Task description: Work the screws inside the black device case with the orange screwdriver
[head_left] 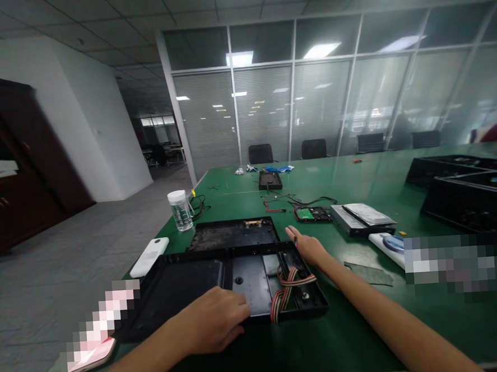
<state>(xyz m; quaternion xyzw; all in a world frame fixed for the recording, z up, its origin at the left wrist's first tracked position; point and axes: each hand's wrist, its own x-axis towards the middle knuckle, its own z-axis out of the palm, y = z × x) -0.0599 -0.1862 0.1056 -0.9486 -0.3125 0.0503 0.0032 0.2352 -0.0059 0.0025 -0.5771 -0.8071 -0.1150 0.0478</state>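
A shallow black plastic case [174,280] lies open side up in front of me, with a metal plate and striped ribbon cables [286,290] at its right end. My left hand [217,320] is closed on the case's near wall, fingers curled over the edge. At the far right corner of the case is my right hand [309,247], its fingers stretched out along the table and no held object visible. Whether it touches the case wall is hard to tell. Just behind lies a second black panel [234,234] with a brass-coloured connector.
On the green table [358,331] a white-lidded bottle [180,212] and white phone [149,257] stand left. A green circuit board [311,214], a silver drive [362,218] and loose cables lie behind and right. Large black casings [472,206] are at far right.
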